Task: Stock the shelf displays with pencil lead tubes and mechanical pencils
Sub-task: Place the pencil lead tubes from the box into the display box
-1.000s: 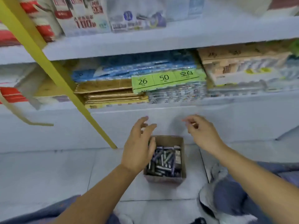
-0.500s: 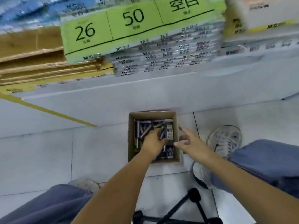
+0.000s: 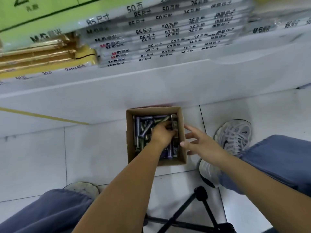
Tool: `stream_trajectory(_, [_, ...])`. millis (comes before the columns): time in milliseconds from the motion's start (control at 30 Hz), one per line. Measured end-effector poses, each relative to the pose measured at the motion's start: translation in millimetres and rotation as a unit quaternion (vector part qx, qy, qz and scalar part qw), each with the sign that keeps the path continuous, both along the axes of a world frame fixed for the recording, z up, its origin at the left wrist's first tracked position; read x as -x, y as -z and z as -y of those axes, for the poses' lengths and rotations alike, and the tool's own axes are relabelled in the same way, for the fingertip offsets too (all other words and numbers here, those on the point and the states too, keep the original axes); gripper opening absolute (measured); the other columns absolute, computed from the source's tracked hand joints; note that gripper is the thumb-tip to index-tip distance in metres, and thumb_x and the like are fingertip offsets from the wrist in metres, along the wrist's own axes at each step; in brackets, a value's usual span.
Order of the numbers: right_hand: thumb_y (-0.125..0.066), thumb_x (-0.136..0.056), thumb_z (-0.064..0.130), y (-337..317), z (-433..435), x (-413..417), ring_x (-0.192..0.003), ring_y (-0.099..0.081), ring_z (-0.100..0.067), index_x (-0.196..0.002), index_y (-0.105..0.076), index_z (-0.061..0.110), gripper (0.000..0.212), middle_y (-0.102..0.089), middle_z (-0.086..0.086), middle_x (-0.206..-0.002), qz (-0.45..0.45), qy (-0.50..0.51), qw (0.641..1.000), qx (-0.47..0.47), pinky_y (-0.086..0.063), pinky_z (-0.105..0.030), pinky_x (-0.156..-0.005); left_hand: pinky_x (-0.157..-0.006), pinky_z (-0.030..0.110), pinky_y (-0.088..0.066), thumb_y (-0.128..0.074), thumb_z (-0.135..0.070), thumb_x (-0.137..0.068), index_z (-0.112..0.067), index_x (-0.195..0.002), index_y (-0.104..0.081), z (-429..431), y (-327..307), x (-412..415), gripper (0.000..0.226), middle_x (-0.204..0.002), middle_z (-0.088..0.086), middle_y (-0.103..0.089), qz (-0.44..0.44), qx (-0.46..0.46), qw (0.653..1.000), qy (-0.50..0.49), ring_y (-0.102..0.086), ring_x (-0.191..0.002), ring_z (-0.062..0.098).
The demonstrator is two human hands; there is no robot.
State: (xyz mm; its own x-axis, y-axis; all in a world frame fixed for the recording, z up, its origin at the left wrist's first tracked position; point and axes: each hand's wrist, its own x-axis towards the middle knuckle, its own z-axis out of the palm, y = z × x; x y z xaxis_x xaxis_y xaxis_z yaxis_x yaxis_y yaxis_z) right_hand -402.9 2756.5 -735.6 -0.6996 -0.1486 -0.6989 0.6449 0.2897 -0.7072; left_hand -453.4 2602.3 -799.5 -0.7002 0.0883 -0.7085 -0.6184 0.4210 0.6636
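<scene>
View from above, looking down at a white tiled floor [image 3: 42,157] in front of a low white shelf [image 3: 151,84]. A small open cardboard box [image 3: 182,132] sits on the floor, its far side right against the base of the shelf. It is filled with a loose jumble of small purple and grey pencil lead tubes [image 3: 143,126]. The left hand [image 3: 162,134] reaches down into the box, fingers curled in among the tubes; whether they have closed on one cannot be told. The right hand [image 3: 200,143] hovers just beside the box's right wall, fingers spread open and holding nothing. On the shelf above lie stacked packs of paper [image 3: 168,31] with printed labels, and to their left flat gold-coloured packs [image 3: 33,56]. The person wears blue trousers [image 3: 277,157] and white trainers [image 3: 235,137], one foot on each side of the box. Black tripod legs [image 3: 200,199] stand on the floor near the bottom edge.
</scene>
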Motion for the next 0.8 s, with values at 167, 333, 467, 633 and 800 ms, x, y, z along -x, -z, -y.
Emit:
stream_trajectory(167, [-0.068, -0.089, 0.021, 2, -1, -1, -0.102, -0.064, -0.022, -0.144, -0.037, 0.038, 0.065, -0.054, -0.003, -0.125, 0.003, 0.012, 1.0, 0.016, -0.057, -0.036, -0.084, -0.098, 0.045, -0.054, -0.058, 0.008, -0.09, -0.006, -0.128, -0.063, 14, 5, -6, 0.041, -0.12, 0.014, -0.07, 0.071, -0.051, 0.996, -0.034, -0.067, -0.11, 0.029])
stream_trajectory(333, [-0.066, -0.09, 0.02, 1, 0, -2, -0.103, -0.064, -0.021, -0.141, -0.04, 0.039, 0.061, -0.054, -0.002, -0.125, -0.004, 0.015, 1.0, 0.018, -0.057, -0.036, -0.084, -0.1, 0.042, -0.052, -0.07, -0.003, -0.087, -0.014, -0.133, -0.061, 3, 6, -12, 0.048, -0.121, 0.007, -0.071, 0.067, -0.086, 0.991, -0.073, -0.066, -0.11, 0.023])
stream_trajectory(467, [-0.067, -0.089, 0.02, 2, -2, -3, -0.101, -0.064, -0.017, -0.133, -0.042, 0.046, 0.057, -0.055, 0.001, -0.123, 0.0, 0.021, 0.999, 0.029, -0.058, -0.029, -0.079, -0.098, 0.043, -0.053, -0.073, -0.009, -0.086, -0.015, -0.125, -0.061, -4, 7, -13, 0.041, -0.119, 0.006, -0.07, 0.078, -0.078, 0.989, -0.102, -0.065, -0.108, 0.024])
stream_trajectory(633, [-0.071, -0.086, 0.021, 4, -3, -2, -0.1, -0.065, -0.016, -0.117, -0.044, 0.057, 0.054, -0.055, 0.004, -0.121, 0.007, 0.036, 0.998, 0.051, -0.058, -0.025, -0.074, -0.087, 0.031, -0.055, -0.073, -0.001, -0.084, -0.011, -0.131, -0.056, 5, 15, -19, 0.05, -0.116, 0.007, -0.071, 0.089, -0.091, 0.986, -0.108, -0.066, -0.106, 0.022])
stream_trajectory(800, [-0.071, -0.086, 0.018, 6, -4, -1, -0.103, -0.064, -0.018, -0.13, -0.042, 0.048, 0.06, -0.055, -0.001, -0.123, 0.019, 0.046, 0.997, 0.062, -0.057, -0.023, -0.072, -0.097, 0.038, -0.053, -0.075, -0.004, -0.082, -0.013, -0.132, -0.058, 4, 15, -20, 0.054, -0.119, 0.003, -0.07, 0.077, -0.087, 0.989, -0.086, -0.066, -0.108, 0.02])
